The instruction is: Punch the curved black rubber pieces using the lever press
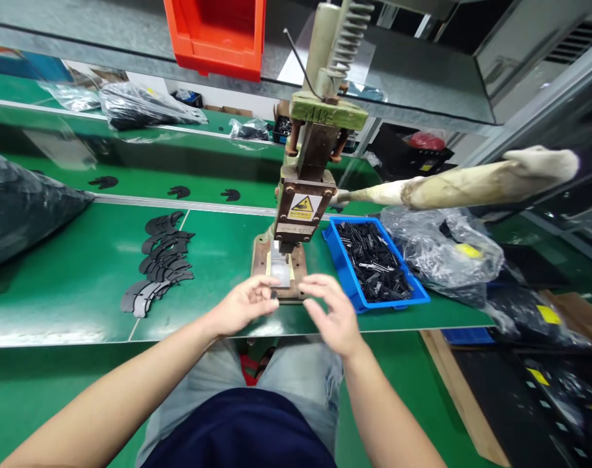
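My left hand (247,304) is closed in front of the press base, with a small black piece (273,294) at its fingertips; most of that piece is hidden. Across from it, my right hand (331,313) has its fingers apart and holds nothing. Between and behind both hands stands a hand press (305,182) with a yellow warning label. Its ram sits above a pale metal fixture (280,266) on the brown base. Right of the press, a blue bin (338,255) holds many narrow black parts (373,260).
Stacked curved black pieces (162,260) lie left of the press. A wrapped press lever (451,185) juts out over clear plastic bags (442,253). More curved pieces (179,192) lie along the belt behind. Overhead, a shelf carries an orange bin (218,58). A dark bag (23,208) sits far left.
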The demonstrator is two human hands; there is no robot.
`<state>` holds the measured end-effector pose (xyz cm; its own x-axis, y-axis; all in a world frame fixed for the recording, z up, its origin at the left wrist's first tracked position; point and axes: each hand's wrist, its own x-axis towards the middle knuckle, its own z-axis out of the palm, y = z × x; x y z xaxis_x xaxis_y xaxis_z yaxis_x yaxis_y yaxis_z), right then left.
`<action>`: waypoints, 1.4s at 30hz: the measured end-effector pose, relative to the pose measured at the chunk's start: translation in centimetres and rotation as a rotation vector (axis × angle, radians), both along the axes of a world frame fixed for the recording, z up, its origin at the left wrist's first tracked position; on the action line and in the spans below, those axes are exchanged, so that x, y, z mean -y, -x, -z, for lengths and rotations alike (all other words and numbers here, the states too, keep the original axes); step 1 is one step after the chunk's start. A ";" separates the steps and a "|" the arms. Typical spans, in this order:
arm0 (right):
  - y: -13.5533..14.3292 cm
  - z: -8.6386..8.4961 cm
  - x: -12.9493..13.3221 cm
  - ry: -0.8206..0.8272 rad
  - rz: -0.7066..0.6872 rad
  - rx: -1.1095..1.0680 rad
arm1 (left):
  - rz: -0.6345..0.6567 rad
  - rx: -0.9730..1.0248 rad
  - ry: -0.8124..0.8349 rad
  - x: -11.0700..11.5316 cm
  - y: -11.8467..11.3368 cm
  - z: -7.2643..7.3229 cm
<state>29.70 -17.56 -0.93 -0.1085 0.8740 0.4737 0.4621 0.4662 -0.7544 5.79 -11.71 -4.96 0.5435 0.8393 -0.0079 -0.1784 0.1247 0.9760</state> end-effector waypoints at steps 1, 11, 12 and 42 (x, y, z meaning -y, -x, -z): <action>-0.8 -1.0 -0.7 -0.049 0.092 -0.028 | -0.113 -0.031 -0.067 -1.1 0.1 0.4; -2.4 -16.2 -6.4 -0.483 0.103 -0.245 | -0.286 -0.589 -0.758 -9.2 -0.7 2.0; -2.0 -16.7 -6.6 -0.464 0.106 -0.196 | -0.255 -0.616 -0.818 -9.5 -0.8 1.8; 0.5 -3.2 -4.7 -0.891 0.427 -0.268 | -0.681 -1.268 -0.608 -0.4 21.2 1.6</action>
<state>29.16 -12.88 2.31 0.3343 0.1331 0.9330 0.5884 0.7438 -0.3169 -15.41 -11.27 -6.59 -0.0246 0.9626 0.2699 0.9128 -0.0884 0.3987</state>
